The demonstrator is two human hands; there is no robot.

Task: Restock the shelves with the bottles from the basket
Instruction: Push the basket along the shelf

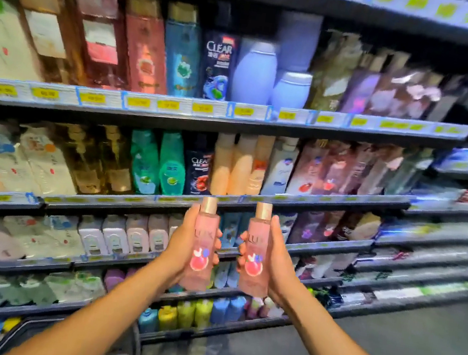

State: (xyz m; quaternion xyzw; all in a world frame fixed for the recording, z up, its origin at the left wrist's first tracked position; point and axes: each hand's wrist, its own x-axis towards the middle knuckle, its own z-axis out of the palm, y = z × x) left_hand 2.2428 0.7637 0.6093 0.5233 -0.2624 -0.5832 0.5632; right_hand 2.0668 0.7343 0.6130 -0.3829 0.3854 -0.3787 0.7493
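1. "CLEAR" in white letters on the dark upper-shelf bottle [218, 67], upper shelf, just left of the lavender bottles; smaller characters beneath, too blurred to read.
2. "CLEAR" again, partly legible, on the dark second-shelf bottle [199, 169], one shelf lower, beside the green bottles.
3. "LUX" in pale lettering on the left pink bottle [202, 242], held upright in the left hand [183, 248]; faint.
4. "LUX" on the right pink bottle [257, 249], held in the right hand [276, 261]; the same faint lettering.
5. Yellow price tags [138, 101] along the shelf edges: printed figures present, all too blurred to read.
6. Other bottle labels: unreadable.
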